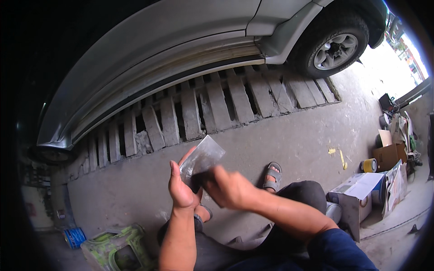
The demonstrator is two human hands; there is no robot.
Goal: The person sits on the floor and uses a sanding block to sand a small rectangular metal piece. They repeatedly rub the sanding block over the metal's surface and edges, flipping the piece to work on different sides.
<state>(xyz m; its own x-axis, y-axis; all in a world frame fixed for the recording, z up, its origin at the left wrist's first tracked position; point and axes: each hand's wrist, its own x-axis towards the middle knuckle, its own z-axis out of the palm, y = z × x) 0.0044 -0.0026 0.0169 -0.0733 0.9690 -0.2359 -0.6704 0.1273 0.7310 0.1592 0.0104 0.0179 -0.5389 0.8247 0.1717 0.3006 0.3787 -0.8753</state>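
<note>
My left hand (181, 191) holds up a thin, flat grey plate (205, 152), with the thumb raised along its left side and the fingers behind. Dark smears and pale streaks mark the plate's face. Blurred by motion, my right hand (234, 189) grips a small dark piece (198, 179) against the plate's lower part. What this piece is cannot be told, since the fingers cover much of it. Both hands are in front of my knees, above the concrete floor (244, 145).
A silver car (162, 37) stands ahead over a slatted pit cover (217, 105) with gaps. To the lower left are a green-stained plastic stool (112, 247) and a blue can (74, 237). Cardboard boxes (352, 189), a yellow-banded can (368, 165) and newspapers (395, 189) line the right side.
</note>
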